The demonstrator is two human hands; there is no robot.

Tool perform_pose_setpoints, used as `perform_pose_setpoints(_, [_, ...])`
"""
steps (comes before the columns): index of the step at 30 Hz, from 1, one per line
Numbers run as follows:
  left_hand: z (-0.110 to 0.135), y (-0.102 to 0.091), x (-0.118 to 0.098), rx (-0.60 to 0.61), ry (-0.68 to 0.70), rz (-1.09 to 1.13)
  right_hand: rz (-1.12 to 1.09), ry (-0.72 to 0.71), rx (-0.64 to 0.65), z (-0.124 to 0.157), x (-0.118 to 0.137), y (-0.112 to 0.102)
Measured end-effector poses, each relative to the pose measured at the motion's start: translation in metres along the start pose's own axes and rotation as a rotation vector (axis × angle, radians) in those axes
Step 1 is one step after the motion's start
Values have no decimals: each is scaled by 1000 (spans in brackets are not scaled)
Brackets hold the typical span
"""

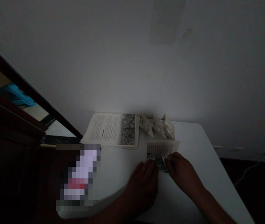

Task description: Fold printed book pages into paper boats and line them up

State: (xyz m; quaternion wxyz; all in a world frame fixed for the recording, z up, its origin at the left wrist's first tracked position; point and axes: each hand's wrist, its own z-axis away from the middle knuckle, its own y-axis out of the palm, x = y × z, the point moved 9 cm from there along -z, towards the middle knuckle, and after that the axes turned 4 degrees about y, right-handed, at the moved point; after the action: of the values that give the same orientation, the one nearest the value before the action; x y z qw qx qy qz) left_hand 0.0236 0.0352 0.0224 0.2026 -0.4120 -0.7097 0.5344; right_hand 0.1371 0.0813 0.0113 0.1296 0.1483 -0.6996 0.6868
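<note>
A printed sheet of paper (162,148), partly folded, lies on the white table (113,177) in front of me. Its upper part stands out flat with lines of text, while the near part shows a dark printed picture and a folded edge. My left hand (144,180) is closed on the near left side of the sheet, fingers pressed together. From the right, my right hand (180,168) pinches the folded edge. Fingers cover part of the fold. Just beyond the sheet stand three folded paper boats (158,126) in a row.
An open book or stack of printed pages (109,130) lies at the back left against the wall (113,62). A pixelated, phone-like object (83,171) rests at the table's left edge. A dark-framed mirror (53,124) leans at left. A pale cable (246,172) runs at right.
</note>
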Motion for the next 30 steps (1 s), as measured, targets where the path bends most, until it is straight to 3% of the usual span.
perform_pose_setpoints(11, [7,8,3,13,-30,-31,18,-9,0,0,-1,1])
perform_pose_setpoints(30, [5,5,5,29,-45,-10,29,33,44,0,-1,4])
